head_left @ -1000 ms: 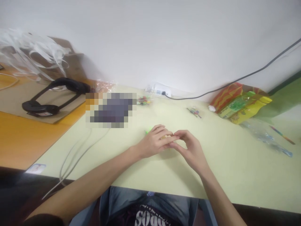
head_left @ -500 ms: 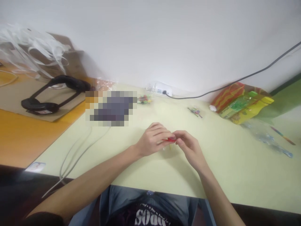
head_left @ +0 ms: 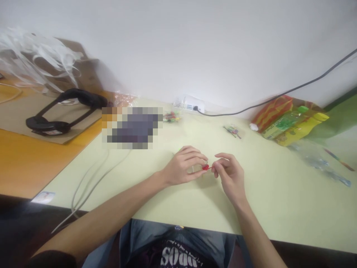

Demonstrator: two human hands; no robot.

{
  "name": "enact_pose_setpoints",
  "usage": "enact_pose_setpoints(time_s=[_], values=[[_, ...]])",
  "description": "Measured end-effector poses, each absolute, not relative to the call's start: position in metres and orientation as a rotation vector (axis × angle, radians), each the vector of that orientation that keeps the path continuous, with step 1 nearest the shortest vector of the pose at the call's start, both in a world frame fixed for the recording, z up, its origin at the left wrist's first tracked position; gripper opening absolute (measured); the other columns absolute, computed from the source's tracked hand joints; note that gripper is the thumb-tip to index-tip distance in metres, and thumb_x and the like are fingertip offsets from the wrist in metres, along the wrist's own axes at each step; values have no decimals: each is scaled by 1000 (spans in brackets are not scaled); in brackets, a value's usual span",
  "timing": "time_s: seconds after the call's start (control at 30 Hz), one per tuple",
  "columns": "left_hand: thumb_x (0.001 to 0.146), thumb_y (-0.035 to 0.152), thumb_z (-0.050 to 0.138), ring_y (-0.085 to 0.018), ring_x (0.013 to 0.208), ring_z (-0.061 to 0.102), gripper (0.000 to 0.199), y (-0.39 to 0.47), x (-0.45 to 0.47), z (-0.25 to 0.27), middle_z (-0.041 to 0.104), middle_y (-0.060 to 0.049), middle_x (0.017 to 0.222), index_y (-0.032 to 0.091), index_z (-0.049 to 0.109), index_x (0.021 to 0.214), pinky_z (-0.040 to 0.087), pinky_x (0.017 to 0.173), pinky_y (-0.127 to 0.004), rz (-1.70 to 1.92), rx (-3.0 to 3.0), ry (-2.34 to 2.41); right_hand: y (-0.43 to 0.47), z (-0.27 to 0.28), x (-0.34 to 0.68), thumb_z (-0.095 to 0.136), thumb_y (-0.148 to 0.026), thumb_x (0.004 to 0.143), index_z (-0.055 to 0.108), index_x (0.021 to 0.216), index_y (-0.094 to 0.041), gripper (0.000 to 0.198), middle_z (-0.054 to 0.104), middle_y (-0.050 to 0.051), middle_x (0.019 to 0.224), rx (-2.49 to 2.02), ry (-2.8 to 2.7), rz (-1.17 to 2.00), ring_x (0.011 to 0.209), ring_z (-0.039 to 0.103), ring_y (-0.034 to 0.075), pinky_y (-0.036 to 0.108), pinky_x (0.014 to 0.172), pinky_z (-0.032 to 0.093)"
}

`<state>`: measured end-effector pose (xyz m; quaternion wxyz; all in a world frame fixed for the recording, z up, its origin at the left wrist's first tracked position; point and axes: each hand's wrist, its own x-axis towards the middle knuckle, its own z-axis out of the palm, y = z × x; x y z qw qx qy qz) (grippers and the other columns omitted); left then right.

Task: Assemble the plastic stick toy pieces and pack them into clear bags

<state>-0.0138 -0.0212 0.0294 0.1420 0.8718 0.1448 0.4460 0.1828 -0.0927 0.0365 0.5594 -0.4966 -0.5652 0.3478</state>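
Note:
Just above the pale table, my left hand pinches a small red piece between thumb and fingertips. A thin red strand runs from this piece toward my right hand, whose thumb and index finger are closed on its end. The strand's material is too small to make out. Something yellowish shows just below the red piece, and a bit of bright green peeks out behind my left hand; both are mostly hidden.
Small bags of colourful pieces lie farther back. A power strip sits by the wall. At right are a green-capped bottle, a yellow packet and clear plastic. A black band-shaped device and white cables are left.
My right hand has shifted slightly right and its fingers have curled. The red piece now shows as a compact bunch with a thin strand stretched between my hands.

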Motion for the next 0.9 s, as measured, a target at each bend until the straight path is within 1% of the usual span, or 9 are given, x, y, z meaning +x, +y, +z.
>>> enact_pose_setpoints(time_s=[0.1, 0.27, 0.4, 0.53, 0.6, 0.7, 0.73, 0.83, 0.9], values=[[96, 27, 66, -19, 105, 69, 12, -24, -14, 29, 76, -7, 108, 19, 65, 105, 53, 97, -37, 1137, 2487, 360, -93, 36, 182, 64, -33, 96, 60, 112, -24, 19, 64, -2, 70, -1154, -1331, 828, 60, 58, 14, 28, 57, 49], [98, 31, 64, -19, 97, 69, 30, -24, -15, 26, 74, -8, 104, 19, 62, 125, 55, 89, -35, 1029, 2481, 350, -92, 35, 184, 66, -33, 95, 59, 112, -24, 21, 64, -3, 70, -1126, -1315, 825, 57, 57, 13, 28, 56, 48], [96, 29, 67, -19, 93, 68, 20, -23, -12, 24, 74, -7, 98, 19, 67, 114, 54, 85, -34, 1090, 2516, 310, -91, 33, 185, 70, -32, 93, 56, 115, -26, 27, 66, -3, 72, -1046, -1281, 896, 58, 60, 14, 31, 62, 51], [93, 24, 69, -19, 90, 68, 18, -23, -11, 24, 74, -6, 96, 18, 65, 109, 54, 86, -35, 1269, 2477, 372, -92, 29, 181, 74, -32, 91, 54, 121, -27, 37, 69, 0, 87, -968, -1357, 908, 72, 64, 17, 35, 72, 53], [93, 24, 69, -19, 91, 69, 17, -22, -12, 26, 74, -6, 97, 18, 64, 108, 54, 87, -36, 1342, 2446, 419, -93, 28, 179, 74, -30, 91, 59, 116, -27, 30, 69, 1, 91, -1022, -1472, 811, 76, 63, 17, 34, 74, 52], [94, 25, 68, -19, 89, 70, 15, -22, -14, 29, 75, -6, 94, 19, 64, 107, 56, 87, -35, 1357, 2428, 478, -94, 27, 177, 67, -27, 96, 65, 101, -24, 6, 68, 2, 88, -1124, -1671, 601, 77, 61, 17, 33, 74, 49], [94, 25, 67, -19, 89, 70, 15, -22, -15, 29, 74, -6, 94, 19, 65, 108, 56, 87, -35, 1347, 2426, 490, -94, 27, 176, 64, -26, 98, 65, 99, -23, 3, 68, 3, 87, -1137, -1718, 542, 77, 60, 17, 33, 73, 48], [94, 26, 67, -19, 92, 70, 16, -21, -15, 28, 75, -6, 95, 19, 65, 108, 56, 87, -36, 1333, 2418, 489, -94, 25, 175, 58, -22, 100, 65, 102, -22, 7, 67, 3, 87, -1144, -1789, 421, 76, 58, 16, 32, 72, 47], [94, 27, 68, -20, 94, 70, 15, -21, -14, 27, 75, -7, 97, 18, 66, 106, 56, 89, -37, 1333, 2427, 487, -94, 23, 175, 55, -19, 100, 63, 100, -21, 8, 64, 2, 83, -1161, -1810, 343, 72, 56, 16, 31, 69, 45]])
